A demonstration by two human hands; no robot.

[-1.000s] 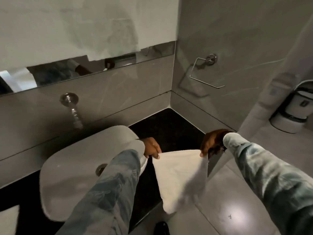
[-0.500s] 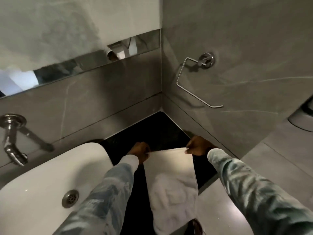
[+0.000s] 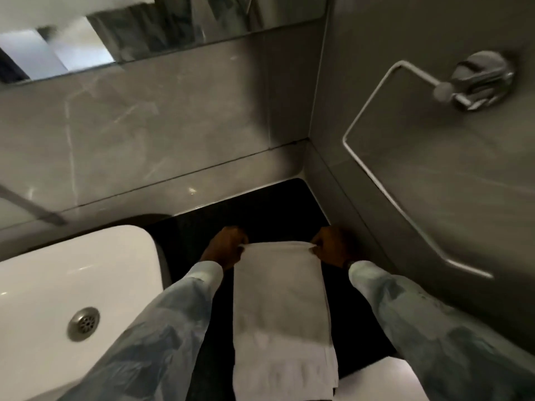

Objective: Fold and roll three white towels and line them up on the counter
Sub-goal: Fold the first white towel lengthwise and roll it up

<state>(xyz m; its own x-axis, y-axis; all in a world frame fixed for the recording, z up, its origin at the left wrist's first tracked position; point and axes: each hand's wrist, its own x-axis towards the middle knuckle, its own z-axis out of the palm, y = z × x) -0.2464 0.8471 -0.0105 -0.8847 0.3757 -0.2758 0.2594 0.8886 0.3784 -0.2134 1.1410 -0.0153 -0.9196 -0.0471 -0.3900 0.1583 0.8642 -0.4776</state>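
Observation:
One white towel [image 3: 282, 308], folded into a long strip, lies on the black counter [image 3: 269, 209] and runs from the far end toward me, with its near end over the counter's front edge. My left hand [image 3: 227, 246] pinches the towel's far left corner. My right hand [image 3: 330, 246] pinches the far right corner. Both hands rest low on the counter, to the right of the basin. No other towel is in view.
A white basin [image 3: 72, 285] with a metal drain [image 3: 84, 324] sits on the counter at the left. A chrome towel ring [image 3: 405, 157] hangs on the grey tiled wall at the right. A mirror [image 3: 144, 33] runs along the back wall.
The view has closed in on the counter's right corner. The towel, hanging in the air a second ago, now lies along the counter, both hands lowered with it.

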